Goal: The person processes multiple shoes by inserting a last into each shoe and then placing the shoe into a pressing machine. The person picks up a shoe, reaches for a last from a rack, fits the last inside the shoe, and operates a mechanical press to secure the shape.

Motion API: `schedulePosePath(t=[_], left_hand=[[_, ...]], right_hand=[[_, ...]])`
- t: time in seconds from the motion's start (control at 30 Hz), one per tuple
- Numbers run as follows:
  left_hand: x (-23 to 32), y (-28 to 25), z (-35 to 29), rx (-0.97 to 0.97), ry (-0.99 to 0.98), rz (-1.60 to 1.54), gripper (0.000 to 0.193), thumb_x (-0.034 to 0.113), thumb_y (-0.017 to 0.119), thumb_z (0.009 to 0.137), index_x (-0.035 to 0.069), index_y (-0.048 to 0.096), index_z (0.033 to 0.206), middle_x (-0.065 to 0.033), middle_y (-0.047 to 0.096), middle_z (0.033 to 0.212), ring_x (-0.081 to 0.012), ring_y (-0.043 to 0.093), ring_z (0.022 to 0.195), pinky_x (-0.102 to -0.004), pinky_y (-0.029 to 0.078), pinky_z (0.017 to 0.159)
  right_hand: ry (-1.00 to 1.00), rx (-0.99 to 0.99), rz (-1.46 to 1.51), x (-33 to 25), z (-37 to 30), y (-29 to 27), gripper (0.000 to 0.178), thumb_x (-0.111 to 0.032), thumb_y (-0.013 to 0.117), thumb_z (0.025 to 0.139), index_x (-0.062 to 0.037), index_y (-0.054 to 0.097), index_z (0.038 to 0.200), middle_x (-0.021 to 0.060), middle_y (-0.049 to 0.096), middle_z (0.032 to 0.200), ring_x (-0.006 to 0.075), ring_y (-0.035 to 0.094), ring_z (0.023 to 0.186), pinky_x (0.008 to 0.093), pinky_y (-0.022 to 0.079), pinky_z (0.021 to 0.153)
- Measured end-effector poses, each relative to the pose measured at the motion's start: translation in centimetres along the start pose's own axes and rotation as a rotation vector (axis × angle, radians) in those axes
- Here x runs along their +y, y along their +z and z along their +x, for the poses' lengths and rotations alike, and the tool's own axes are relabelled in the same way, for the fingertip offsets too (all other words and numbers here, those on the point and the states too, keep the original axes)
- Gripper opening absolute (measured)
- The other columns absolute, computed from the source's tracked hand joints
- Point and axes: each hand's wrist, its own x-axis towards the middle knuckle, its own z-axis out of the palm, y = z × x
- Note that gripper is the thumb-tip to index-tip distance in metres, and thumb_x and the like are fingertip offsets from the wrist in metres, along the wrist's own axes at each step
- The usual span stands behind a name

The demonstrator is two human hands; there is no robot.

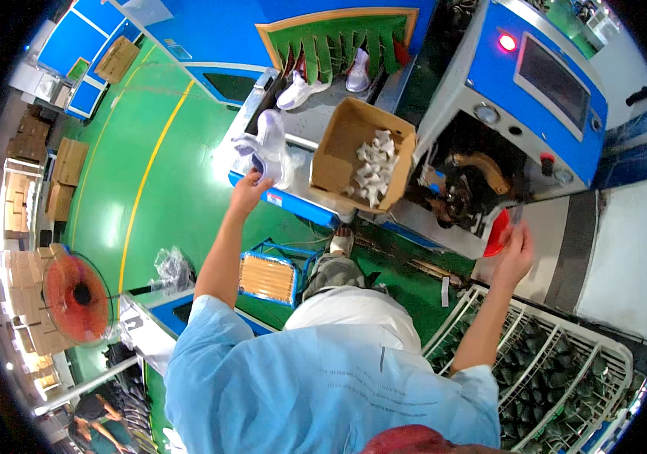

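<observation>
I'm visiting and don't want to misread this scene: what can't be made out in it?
All in the head view:
Right hand: blur hides whether it grips the red piece.
Cardboard box: the white pieces cover part of its floor.
Machine screen: too dark to make out.
Person, lower left: cut off by the bottom edge.

Brightly lit, with corners blackened
Pale glare is reflected by the green floor (194, 174); the right hand (519, 253) is blurred; straight edges are bent
</observation>
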Motion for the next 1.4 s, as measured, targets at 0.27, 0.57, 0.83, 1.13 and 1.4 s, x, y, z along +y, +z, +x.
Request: schedulePosePath(t=[0.27,0.57,0.83,1.13,1.4], left_hand=[[-2.0,3.7,8.3,0.557,0.268,0.930,0.020,0.020,0.070,0.086,0.004,0.073,0.099,-0.0155,0.071,0.108,-0.0385,0.064,0.107,-0.0491,0.050,0.094],[-0.2,8.7,41.2,0.141,0.220,0.259,0.093,0.019,0.089,0.062,-0.003,0.046,0.141,-0.0274,0.063,0.124,-0.0410,0.059,0.119,-0.0472,0.047,0.103],[-0.9,15.3,41.6,0.458,0.093,0.143,0.049,0.019,0.089,0.067,0.007,0.069,0.109,-0.0164,0.072,0.102,-0.0360,0.069,0.097,-0.0462,0.054,0.086],[10.9,2.5,15.5,0.129,-0.006,-0.168,0.080,0.054,0.088,0.071,0.003,0.059,0.125,-0.0156,0.069,0.113,-0.0271,0.066,0.104,-0.0410,0.053,0.094],[20.0,8.6,-8.4,0.202,-0.007,-1.481,0.066,0.018,0.086,0.080,0.008,0.052,0.136,-0.0072,0.066,0.119,-0.0194,0.064,0.109,-0.0381,0.051,0.101]], right_hand=[[-1.282,0.180,-0.887,-9.8,9.3,23.3,0.045,-0.025,0.055,0.100,0.0024,0.059,0.135,0.0180,0.061,0.138,0.0372,0.056,0.127,0.0486,0.038,0.111],[-1.391,0.419,-1.068,-6.5,11.6,25.3,0.056,-0.042,0.045,0.102,0.0026,0.055,0.134,0.0222,0.059,0.136,0.0385,0.055,0.126,0.0488,0.037,0.105],[-1.506,0.425,-1.098,-5.1,13.1,24.4,0.059,-0.043,0.045,0.104,0.0072,0.051,0.134,0.0285,0.056,0.134,0.0412,0.055,0.121,0.0526,0.044,0.102],[-1.416,0.330,-1.008,-8.7,9.8,26.5,0.052,-0.037,0.062,0.100,0.0013,0.056,0.135,0.0182,0.063,0.131,0.0347,0.062,0.118,0.0465,0.048,0.100],[-0.703,-0.928,0.106,-5.4,-6.2,25.7,0.071,-0.043,0.060,0.100,-0.0031,0.035,0.153,0.0192,0.042,0.152,0.0339,0.042,0.140,0.0474,0.038,0.113]])
